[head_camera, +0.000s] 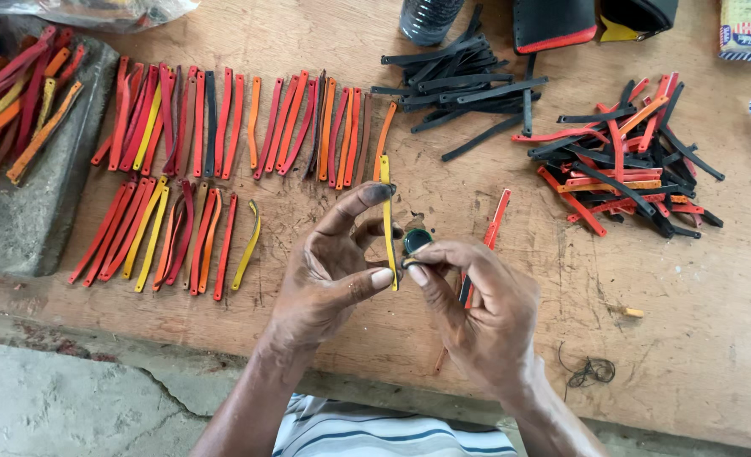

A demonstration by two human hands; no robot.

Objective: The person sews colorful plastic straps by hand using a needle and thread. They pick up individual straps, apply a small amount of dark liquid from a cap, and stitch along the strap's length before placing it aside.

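My left hand [329,262] pinches a thin yellow strap [388,222] upright between forefinger and thumb, just above the wooden table [697,338]. My right hand [477,309] meets it at the strap's lower end, fingertips touching the strap beside a small round dark green object [417,240]. That hand also holds a slim dark tool and a red strap [495,218] that sticks out past its knuckles.
Two rows of red, orange and yellow straps [223,127] lie to the left. Black straps [460,85] and a mixed red and black heap [621,161] lie at the back right. A grey stone slab [20,220] with more straps sits far left. A dark bottle [426,17] stands at the back.
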